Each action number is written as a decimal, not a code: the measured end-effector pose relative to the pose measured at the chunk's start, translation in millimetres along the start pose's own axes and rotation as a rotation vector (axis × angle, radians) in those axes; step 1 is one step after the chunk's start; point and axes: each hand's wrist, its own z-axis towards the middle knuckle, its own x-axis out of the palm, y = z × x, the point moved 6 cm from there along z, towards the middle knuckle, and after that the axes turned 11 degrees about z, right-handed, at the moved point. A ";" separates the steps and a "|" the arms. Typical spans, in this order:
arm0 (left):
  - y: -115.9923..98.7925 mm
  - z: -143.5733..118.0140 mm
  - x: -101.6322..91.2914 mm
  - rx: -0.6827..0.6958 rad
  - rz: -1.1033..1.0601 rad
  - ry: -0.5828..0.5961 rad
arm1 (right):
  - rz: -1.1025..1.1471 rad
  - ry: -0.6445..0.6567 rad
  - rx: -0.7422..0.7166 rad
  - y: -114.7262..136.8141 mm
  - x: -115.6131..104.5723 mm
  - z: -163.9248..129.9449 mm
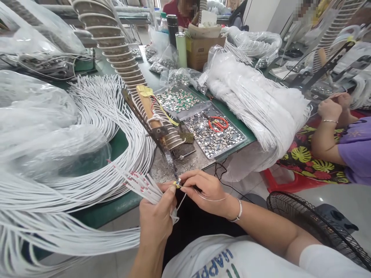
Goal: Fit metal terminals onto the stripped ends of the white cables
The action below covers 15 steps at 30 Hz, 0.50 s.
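At the table's (pixel 116 210) near edge, the left hand (pixel 158 220) grips a fan of white cables (pixel 139 185), red-tipped, while the right hand (pixel 207 191) pinches a tiny metal piece (pixel 177 183) at one cable end, beside the left thumb. Cable loops crowd the left; a tray (pixel 216 135) of metal bits and red scissors (pixel 218 123) lies beyond. A fan (pixel 313 227) is cut off at right. The pinched piece is too small to make out.

Red scissors (pixel 218 124) lie in a metal tray (pixel 242 137).
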 end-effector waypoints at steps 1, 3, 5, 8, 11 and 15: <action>-2.0 0.4 0.9 0.004 0.000 -0.004 | 0.001 -0.005 -0.006 0.4 -0.2 1.3; -5.6 1.1 2.8 0.014 0.004 -0.011 | -0.001 -0.010 -0.009 0.4 -0.4 3.6; -7.9 2.0 4.6 0.018 -0.001 -0.014 | -0.008 -0.014 -0.001 -1.2 -0.6 5.6; -9.6 4.0 6.7 0.022 -0.011 -0.017 | -0.013 -0.028 -0.004 -3.4 -1.1 8.6; -12.6 4.9 7.2 0.029 -0.016 -0.039 | -0.001 -0.046 -0.023 -3.7 -1.4 11.6; -17.6 3.5 8.2 0.035 -0.012 -0.049 | 0.012 -0.053 -0.028 -2.4 -1.3 14.0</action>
